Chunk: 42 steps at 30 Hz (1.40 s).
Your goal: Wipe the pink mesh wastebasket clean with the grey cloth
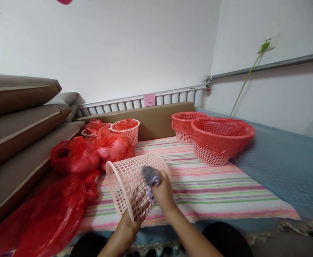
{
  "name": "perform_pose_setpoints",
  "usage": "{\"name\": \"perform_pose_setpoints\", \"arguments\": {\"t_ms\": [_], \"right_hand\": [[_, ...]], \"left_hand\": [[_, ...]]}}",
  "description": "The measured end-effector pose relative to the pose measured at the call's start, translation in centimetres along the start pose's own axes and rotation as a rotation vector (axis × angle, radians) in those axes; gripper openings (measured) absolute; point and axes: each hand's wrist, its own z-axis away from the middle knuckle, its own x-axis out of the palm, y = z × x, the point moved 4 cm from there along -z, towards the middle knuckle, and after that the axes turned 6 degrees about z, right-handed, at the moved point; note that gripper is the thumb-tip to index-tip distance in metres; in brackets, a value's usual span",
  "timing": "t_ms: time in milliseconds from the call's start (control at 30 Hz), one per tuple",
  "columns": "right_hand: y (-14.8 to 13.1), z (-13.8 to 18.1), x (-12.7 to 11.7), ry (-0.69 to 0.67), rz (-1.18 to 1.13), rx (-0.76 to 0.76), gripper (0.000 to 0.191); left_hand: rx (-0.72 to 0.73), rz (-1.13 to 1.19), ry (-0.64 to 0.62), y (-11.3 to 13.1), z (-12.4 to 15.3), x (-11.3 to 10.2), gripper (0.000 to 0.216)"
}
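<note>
A pale pink perforated plastic basket (148,162) lies tipped on its side above the striped cloth (215,189), its open mouth facing left. My left hand (126,230) grips the basket's rim at the lower front, with part of the fingers hidden behind the wall. In my right hand (163,191) is a bunched grey and purple cloth (150,176), held against or just over the basket's upper side; the exact contact cannot be made out. The fingers of that hand are closed round the cloth.
Red plastic bags (78,157) heap at the left beside stacked brown cushions (20,125). Behind them stands a bag-lined basket (129,135). Two baskets with red bags over their rims, one nearer (212,153) and one farther (183,135), stand at right. A radiator (172,96) runs along the wall.
</note>
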Motion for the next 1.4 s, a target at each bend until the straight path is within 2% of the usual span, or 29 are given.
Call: {"name": "perform_pose_setpoints", "arguments": {"t_ms": [100,200,333,433,600,733,833,900,967,1033,1067,1133,1167,1233,1300,1400], "right_hand": [[6.1,-2.9,-1.4,0.093,0.177,0.196,0.023],[9.3,-4.0,-2.2,0.113,0.236,0.266,0.017],[10.2,-3.5,-2.3,0.105,0.270,0.309,0.018],[10.2,-3.2,-2.3,0.092,0.267,0.323,0.018],[9.8,-3.7,-2.6,0.093,0.238,0.345,0.017],[7.2,-3.0,-1.6,0.067,0.174,0.324,0.017],[2.0,-0.4,0.1,-0.009,-0.033,0.220,0.020],[-2.5,2.1,1.1,-0.091,-0.241,0.091,0.027],[-6.3,4.1,1.9,-0.196,-0.332,-0.051,0.038],[-7.6,4.7,2.0,-0.246,-0.339,-0.141,0.047],[-7.2,4.2,1.9,-0.236,-0.310,-0.161,0.048],[-4.2,2.1,1.2,-0.151,-0.184,-0.125,0.045],[-2.0,0.6,0.7,-0.085,-0.097,-0.067,0.042],[3.1,-2.4,-0.6,0.021,0.122,0.145,0.026],[6.7,-4.7,-1.6,0.072,0.200,0.236,0.016],[9.2,-5.7,-2.5,0.088,0.235,0.273,0.010]], "left_hand": [[0.006,0.067,-0.100,-0.6,-0.2,0.4,0.075],[-0.015,0.045,-0.146,-0.6,0.1,0.5,0.073],[-0.032,0.058,-0.182,0.5,0.6,1.0,0.072],[-0.029,0.070,-0.212,1.8,0.8,1.7,0.080],[-0.011,0.091,-0.124,3.4,0.0,2.2,0.098],[-0.031,0.025,-0.120,3.3,-0.1,2.7,0.088],[-0.020,-0.061,-0.085,3.1,0.3,2.5,0.070],[-0.036,-0.169,-0.015,2.7,0.6,1.6,0.053],[-0.046,-0.273,0.043,2.2,0.7,0.4,0.035],[-0.010,-0.284,0.069,1.6,0.8,-0.4,0.033],[0.019,-0.240,0.064,1.4,0.7,-0.7,0.038],[0.049,-0.114,0.010,0.9,0.6,-0.8,0.053],[0.045,-0.056,-0.024,0.6,0.5,-0.8,0.058],[0.016,0.012,-0.085,0.0,0.5,-0.6,0.061],[-0.009,0.020,-0.110,-0.6,0.5,-0.7,0.060],[-0.016,0.030,-0.134,-1.0,0.4,-1.0,0.059]]}}
